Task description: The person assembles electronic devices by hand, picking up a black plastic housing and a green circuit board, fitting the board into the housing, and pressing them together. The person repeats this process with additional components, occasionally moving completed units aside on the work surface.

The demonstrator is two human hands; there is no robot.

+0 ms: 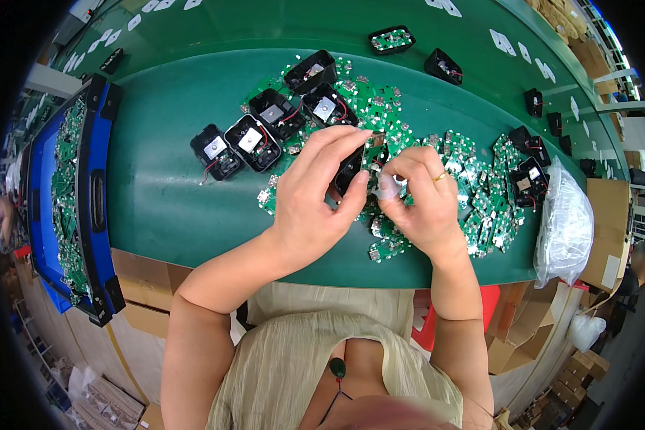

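My left hand grips a black plastic housing, tilted on its side above the bench, with its fingers over the top and the thumb below. A small green circuit board shows at the housing's open side, by the left fingertips. Close against it, my right hand is closed in a pinch. Around its fingertips is a whitish translucent piece; what the fingers pinch is hidden. Beyond my hands stand several black housings with silvery squares and red wires inside.
Loose green circuit boards lie heaped across the green bench. A blue and black crate of boards stands at the left. More housings sit along the far side. A clear plastic bag and cardboard box are at the right.
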